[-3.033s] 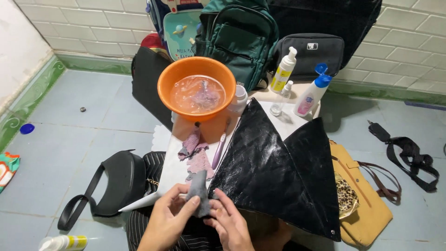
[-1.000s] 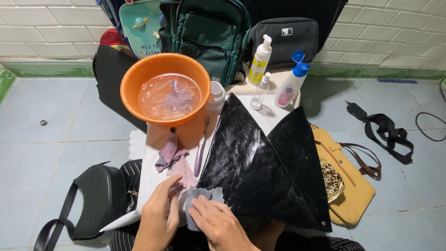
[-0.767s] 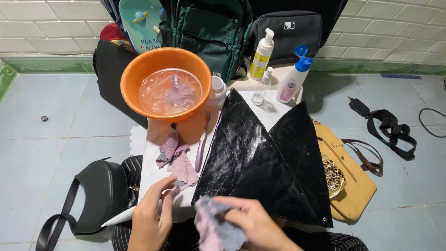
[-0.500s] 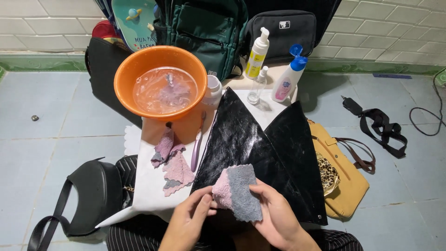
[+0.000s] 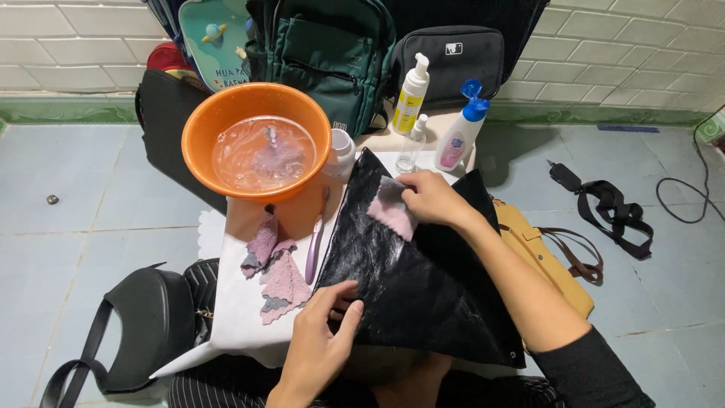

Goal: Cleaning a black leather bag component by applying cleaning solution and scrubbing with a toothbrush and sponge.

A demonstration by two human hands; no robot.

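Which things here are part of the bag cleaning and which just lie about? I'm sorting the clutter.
In use:
right hand pressing pink cloth on black bag
left hand steadying the bag's edge
orange basin of water
toothbrush
spare cloths
bottles

Lying about:
green backpack
tan bag
black handbag
strap

Pale blue tiled floor; white tiled wall, green skirting.
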